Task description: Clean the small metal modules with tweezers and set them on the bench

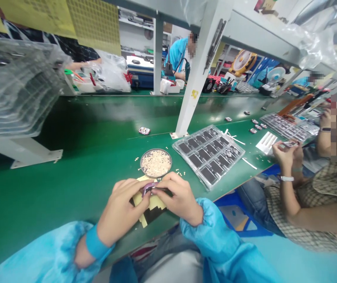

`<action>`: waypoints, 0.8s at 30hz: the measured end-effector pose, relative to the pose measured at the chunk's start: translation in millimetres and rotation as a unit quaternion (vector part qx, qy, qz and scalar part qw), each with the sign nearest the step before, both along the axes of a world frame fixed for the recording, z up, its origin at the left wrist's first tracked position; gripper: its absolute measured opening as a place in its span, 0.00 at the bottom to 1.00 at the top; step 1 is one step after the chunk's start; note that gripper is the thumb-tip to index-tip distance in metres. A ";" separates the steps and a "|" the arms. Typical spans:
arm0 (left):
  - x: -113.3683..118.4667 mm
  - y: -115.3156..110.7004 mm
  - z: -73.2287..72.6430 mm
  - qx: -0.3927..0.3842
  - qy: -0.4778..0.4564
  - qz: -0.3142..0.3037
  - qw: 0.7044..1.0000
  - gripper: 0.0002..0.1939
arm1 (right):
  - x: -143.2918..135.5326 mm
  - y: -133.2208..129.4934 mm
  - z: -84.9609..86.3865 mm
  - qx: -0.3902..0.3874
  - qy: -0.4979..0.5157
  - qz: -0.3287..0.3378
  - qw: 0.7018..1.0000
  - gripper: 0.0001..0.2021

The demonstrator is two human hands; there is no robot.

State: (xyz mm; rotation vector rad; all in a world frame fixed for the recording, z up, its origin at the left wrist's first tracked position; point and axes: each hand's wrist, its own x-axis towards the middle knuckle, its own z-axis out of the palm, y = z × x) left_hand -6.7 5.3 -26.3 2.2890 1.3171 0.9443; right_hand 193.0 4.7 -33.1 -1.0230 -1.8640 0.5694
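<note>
Close to the bench's front edge, my left hand [124, 208] pinches a small purple-rimmed device housing [147, 188] between thumb and fingers. My right hand [177, 196] meets it from the other side, fingertips closed against the housing; a dark flat part [167, 192] shows beneath those fingers, its kind unclear. Under both hands lies a pale yellow sheet [144, 221] with dark square pieces on it. Just beyond the hands, a round dish [141, 167] holds many tiny cream-coloured pieces [156, 162], and a few more are scattered around it.
A clear plastic tray [196, 173] of dark screen parts lies to the right. One small housing [144, 130] rests farther back. A white post [190, 86] rises from the green bench [97, 129]. Stacked clear trays [18, 90] stand left. At right, a co-worker's hands [288, 155] hold a similar housing.
</note>
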 end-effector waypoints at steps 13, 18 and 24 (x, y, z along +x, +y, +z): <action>-13.4 17.7 -4.5 -0.064 -0.021 0.071 0.995 0.15 | 17.9 52.6 42.7 -0.007 -0.100 0.010 0.995 0.04; -35.2 51.1 -7.5 -0.047 -0.024 0.134 0.990 0.16 | 27.2 55.6 31.2 -0.007 -0.078 -0.046 0.996 0.06; -75.5 124.9 23.2 0.026 0.175 0.239 0.955 0.23 | 42.0 28.6 14.1 -0.036 0.072 -0.033 0.996 0.11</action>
